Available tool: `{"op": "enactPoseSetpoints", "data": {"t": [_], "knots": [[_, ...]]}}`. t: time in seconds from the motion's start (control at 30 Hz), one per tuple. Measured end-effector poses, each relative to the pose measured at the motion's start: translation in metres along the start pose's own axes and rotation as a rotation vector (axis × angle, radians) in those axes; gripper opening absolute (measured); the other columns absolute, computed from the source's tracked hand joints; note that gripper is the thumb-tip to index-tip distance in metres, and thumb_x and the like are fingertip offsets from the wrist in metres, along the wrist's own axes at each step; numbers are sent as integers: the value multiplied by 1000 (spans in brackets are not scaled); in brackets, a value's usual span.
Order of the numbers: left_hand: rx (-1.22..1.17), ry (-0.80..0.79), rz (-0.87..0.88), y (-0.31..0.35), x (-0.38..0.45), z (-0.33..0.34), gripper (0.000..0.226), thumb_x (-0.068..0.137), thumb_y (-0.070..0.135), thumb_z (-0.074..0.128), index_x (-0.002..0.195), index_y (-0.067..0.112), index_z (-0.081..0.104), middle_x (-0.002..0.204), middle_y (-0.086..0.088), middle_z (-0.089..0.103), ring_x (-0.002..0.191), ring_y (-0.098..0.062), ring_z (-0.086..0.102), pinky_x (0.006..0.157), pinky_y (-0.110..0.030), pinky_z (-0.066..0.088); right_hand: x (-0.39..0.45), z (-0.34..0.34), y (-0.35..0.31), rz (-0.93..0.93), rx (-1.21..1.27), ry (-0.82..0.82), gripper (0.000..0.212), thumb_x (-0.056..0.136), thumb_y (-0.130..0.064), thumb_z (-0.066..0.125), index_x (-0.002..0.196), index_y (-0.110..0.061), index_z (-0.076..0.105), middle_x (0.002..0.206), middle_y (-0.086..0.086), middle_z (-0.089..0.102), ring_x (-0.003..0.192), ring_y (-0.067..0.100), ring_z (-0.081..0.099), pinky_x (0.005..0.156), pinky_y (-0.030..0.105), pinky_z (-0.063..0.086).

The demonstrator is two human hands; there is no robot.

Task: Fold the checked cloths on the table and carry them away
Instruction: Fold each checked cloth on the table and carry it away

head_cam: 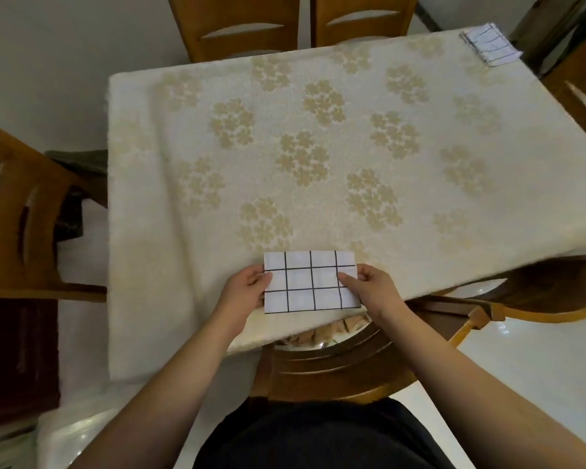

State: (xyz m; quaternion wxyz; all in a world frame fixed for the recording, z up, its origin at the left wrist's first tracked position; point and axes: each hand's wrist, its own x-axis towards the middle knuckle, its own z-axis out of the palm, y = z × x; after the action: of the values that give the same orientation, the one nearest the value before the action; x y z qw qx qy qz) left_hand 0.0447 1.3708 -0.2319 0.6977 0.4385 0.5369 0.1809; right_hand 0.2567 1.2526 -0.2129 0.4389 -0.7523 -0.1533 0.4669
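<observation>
Between my two hands, at the near table edge, sits the folded checked cloth: my left hand pinches its left short edge, my right hand pinches the right, thumbs on top and fingers curled under. It looks light, thin and limp, likely to spring open unless I grip across all layers at the folded edges. Well beyond my right fingertips, at the far corner, lies a second folded cloth.

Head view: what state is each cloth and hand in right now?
Near checked cloth: folded into a flat rectangle, held at the table's near edge.
Far checked cloth: folded, lying on the far right corner.
Left hand: pinching the near cloth's left edge.
Right hand: pinching its right edge.
</observation>
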Motion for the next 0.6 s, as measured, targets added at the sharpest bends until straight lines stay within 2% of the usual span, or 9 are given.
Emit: {"op": "enactPoseSetpoints", "data": {"t": [0.1, 0.23, 0.3, 0.4, 0.53, 0.6], "knots": [[36, -43, 9, 8, -3, 14, 12, 99, 21, 54, 98, 19, 66, 92, -1, 71, 80, -17, 69, 65, -30, 54, -17, -13, 3, -25, 28, 29, 5, 85, -18, 73, 89, -16, 72, 100, 22, 71, 93, 37, 68, 86, 54, 55], [117, -83, 27, 16, -7, 36, 17, 99, 25, 54, 94, 15, 66, 89, -2, 71, 78, -18, 67, 65, -32, 53, -45, -33, 5, -35, 98, 70, 15, 89, -21, 68, 102, -14, 69, 100, 7, 74, 94, 26, 70, 85, 42, 58], [163, -99, 49, 20, -12, 50, 18, 98, 27, 54, 92, 16, 66, 91, -3, 72, 82, -20, 68, 69, -34, 54, -59, -45, 5, -51, 132, 107, 17, 91, -23, 65, 104, -14, 69, 98, 5, 74, 93, 24, 70, 83, 38, 58], [248, -136, 81, 24, -25, 73, 20, 98, 32, 53, 99, 18, 66, 97, -3, 72, 89, -22, 69, 76, -39, 56, -79, -65, 10, -62, 156, 180, 16, 92, -25, 63, 101, -14, 69, 97, 6, 73, 90, 22, 70, 82, 38, 57], [328, -191, 146, 31, -49, 102, 21, 99, 34, 51, 105, 17, 62, 100, -3, 69, 88, -22, 68, 67, -34, 54, -104, -89, 22, -75, 284, 221, 13, 93, -22, 61, 103, -16, 67, 99, 4, 73, 88, 17, 71, 74, 31, 58], [355, -232, 200, 34, -68, 119, 18, 99, 32, 52, 104, 18, 61, 98, -3, 70, 85, -21, 69, 67, -34, 54, -118, -105, 32, -95, 325, 260, 13, 94, -20, 60, 103, -15, 67, 98, 4, 73, 90, 20, 70, 76, 35, 59]]}}
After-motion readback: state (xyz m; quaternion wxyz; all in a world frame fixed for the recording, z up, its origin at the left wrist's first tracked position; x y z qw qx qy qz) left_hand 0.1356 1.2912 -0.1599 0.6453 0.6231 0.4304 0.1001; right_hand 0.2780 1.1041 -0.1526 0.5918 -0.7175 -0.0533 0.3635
